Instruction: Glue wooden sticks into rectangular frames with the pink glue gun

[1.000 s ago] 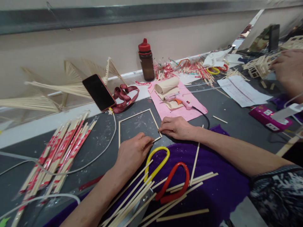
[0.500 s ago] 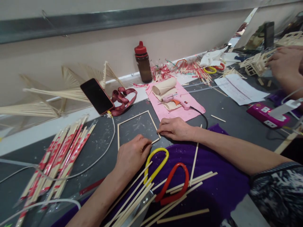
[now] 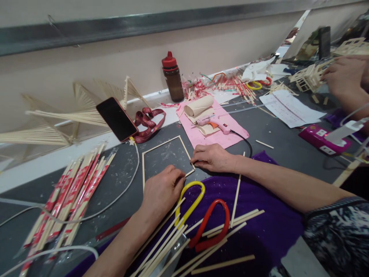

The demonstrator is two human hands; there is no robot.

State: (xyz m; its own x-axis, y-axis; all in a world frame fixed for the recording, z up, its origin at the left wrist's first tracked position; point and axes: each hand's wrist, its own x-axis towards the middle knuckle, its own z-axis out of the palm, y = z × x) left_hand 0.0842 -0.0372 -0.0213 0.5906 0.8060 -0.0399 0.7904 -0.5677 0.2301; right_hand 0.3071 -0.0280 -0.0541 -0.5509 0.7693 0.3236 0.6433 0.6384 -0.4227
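A square frame (image 3: 161, 145) of thin wooden sticks lies flat on a dark table (image 3: 273, 130), with a hand at each side of its near right corner. The left hand (image 3: 164, 186) covers part of the frame's near side, thumb and forefinger pinching the stick there just short of the corner. The right hand (image 3: 211, 158) has its fingertips gathered on the frame's right side, just above that corner; whether they pinch it or only press on it cannot be told.

Nearer than the frame, scissors (image 3: 207, 244) with one yellow and one red handle lie among loose sticks (image 3: 223, 264) on a purple cloth (image 3: 276, 231). Left of the frame are plastic packets (image 3: 72, 192) of sticks. Beyond it to the left, a phone (image 3: 117, 119) leans beside a coiled dark red strap (image 3: 145, 134). Straight behind the frame stands a red-capped bottle (image 3: 173, 82). Beyond it to the right, a pink glue gun (image 3: 221, 125) rests on a pink sheet (image 3: 230, 140). Far right of the frame, past a magenta power strip (image 3: 323, 140), another person's hand (image 3: 346, 79) touches a small stick model (image 3: 307, 80).
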